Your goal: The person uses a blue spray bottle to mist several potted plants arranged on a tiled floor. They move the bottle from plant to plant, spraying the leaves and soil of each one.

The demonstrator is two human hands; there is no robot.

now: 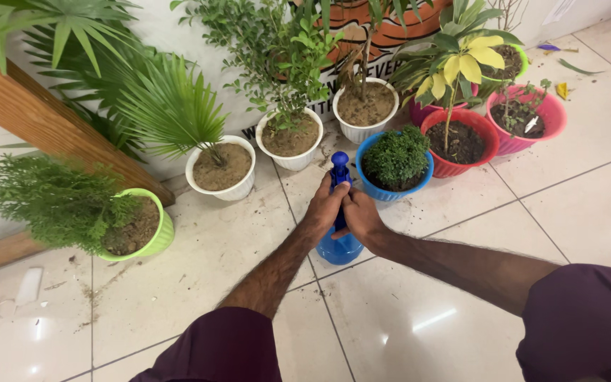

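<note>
Both hands meet on a blue spray bottle (339,240) held above the tiled floor (588,205), near the middle of the view. The left hand (325,206) is wrapped closed around the upper part of the bottle, just under the blue spray head (339,164); the right hand (363,219) closes on the neck from the other side, its fingers touching those of the left. Neither hand is spread; both are clasped on the bottle, and how the individual fingers sit on the trigger cannot be told. The bottle's long axis runs away from the person, with the rounded base nearest the body and the spray head farthest, tilted towards the row of pots. Directly beyond the head, and slightly to its right, stands a blue pot (372,177) holding a dense low green shrub (397,155); this is the plant nearest the nozzle. To the left of the head is a white pot (297,161) with a small-leaved plant, and further left another white pot (243,185) with a fan palm. A red pot (489,138) and a pink pot (556,117) stand to the right, well apart from the hands. A light green pot (164,233) sits far left. Loose soil lies scattered on the tiles about the pots.
</note>
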